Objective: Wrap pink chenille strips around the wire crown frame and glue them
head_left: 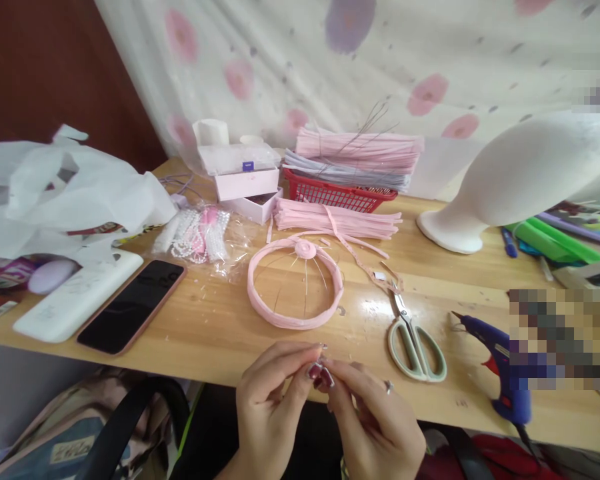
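Currently, the pink hoop (295, 323) is wrapped; wires (306, 283) from the coiled rosette (306, 249) appear unsecured. Left hand (271, 383) and right hand (375, 410) pinch narrowly; any held item is indiscernible.

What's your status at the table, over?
Left hand and right hand: pinched close together, anything held unclear. Pink ring: on the table, beyond both hands. Scissors and glue gun: to the ring's right, apart from it.

Ring (300, 323): pale pink. Stems (305, 217): pink. Basket (330, 193): red, grid pattern. Scissor handles (415, 343): pale green. Glue gun (511, 380): blue. Curtain (290, 60): white, pink and purple floral spots. Bench (220, 327): light wood grain.
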Motion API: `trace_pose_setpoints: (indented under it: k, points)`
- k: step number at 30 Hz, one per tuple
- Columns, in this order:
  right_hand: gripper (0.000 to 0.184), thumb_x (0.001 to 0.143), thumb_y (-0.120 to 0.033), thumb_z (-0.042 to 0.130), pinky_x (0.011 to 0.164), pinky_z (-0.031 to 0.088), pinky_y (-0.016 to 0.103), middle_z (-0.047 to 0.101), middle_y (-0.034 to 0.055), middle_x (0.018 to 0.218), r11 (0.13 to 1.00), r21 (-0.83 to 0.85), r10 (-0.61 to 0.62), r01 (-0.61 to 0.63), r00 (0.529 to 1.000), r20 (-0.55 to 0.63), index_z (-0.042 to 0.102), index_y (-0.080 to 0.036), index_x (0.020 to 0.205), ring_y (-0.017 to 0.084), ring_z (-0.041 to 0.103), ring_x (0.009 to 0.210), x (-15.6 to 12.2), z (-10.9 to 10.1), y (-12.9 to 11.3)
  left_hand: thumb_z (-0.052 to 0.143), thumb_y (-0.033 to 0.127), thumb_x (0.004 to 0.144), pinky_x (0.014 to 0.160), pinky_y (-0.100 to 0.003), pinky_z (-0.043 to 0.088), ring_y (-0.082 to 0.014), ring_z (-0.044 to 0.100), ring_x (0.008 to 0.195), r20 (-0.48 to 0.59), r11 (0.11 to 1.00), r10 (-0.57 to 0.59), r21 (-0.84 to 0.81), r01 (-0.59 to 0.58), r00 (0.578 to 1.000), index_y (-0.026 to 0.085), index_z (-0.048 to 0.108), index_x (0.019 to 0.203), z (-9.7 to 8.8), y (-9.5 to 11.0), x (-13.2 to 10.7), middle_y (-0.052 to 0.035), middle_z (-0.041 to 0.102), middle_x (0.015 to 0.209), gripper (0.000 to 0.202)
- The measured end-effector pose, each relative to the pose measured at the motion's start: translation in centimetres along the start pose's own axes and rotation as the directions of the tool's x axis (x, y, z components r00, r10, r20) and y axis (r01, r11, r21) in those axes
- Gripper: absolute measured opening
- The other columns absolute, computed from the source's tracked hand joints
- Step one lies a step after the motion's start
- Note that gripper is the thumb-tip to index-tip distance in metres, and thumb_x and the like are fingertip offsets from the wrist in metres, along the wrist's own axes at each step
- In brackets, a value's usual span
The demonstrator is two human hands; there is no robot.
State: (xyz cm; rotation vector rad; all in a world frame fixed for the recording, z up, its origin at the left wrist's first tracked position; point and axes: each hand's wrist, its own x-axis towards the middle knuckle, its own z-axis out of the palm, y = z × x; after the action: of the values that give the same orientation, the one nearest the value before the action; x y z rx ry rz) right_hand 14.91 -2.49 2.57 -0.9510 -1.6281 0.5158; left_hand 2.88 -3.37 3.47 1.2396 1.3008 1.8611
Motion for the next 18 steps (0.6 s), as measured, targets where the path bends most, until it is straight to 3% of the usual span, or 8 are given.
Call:
trace_pose_setpoints:
  k: [8,13,18]
  points:
    - [0.033,0.089,-0.001,0.062,0.057,0.054,0.019,0.07,-0.0024,0.076,0.998,0.018,0.051,-0.053,0.993,0.107,0.072,-0.026,0.108,0.01,0.063,0.057,0.6,-0.7,0.1,0.075,0.017,0.088,0.073,-0.012,0.061,-0.0104,0.077,0.079,0.062,1.0,0.003,0.001,-0.004,0.998,0.029,0.081,0.094,-0.4,-0.7,0.2,0.0038,0.082,0.088,0.015]
    - [0.044,0.093,0.001,0.052,0.065,0.057,0.02,0.075,0.0015,0.09,0.995,0.085,0.017,-0.045,0.95,0.311,0.068,-0.027,0.122,0.012,0.069,0.071,1.7,-1.6,0.4,0.076,0.013,0.086,0.074,-0.012,0.061,-0.0096,0.077,0.08,0.067,0.999,0.048,0.015,-0.049,0.997,0.028,0.081,0.093,-0.9,-1.2,0.7,0.0039,0.082,0.091,0.017]
    - [0.036,0.093,-0.002,0.054,0.065,0.057,0.019,0.073,-0.0018,0.081,0.995,0.057,0.062,-0.082,0.953,0.297,0.07,-0.027,0.114,0.011,0.068,0.066,2.2,-1.6,0.6,0.076,0.011,0.086,0.071,-0.014,0.062,-0.0102,0.076,0.078,0.08,0.998,0.049,0.026,-0.051,0.996,0.026,0.08,0.094,-0.9,-1.4,1.0,0.0037,0.081,0.089,0.018]
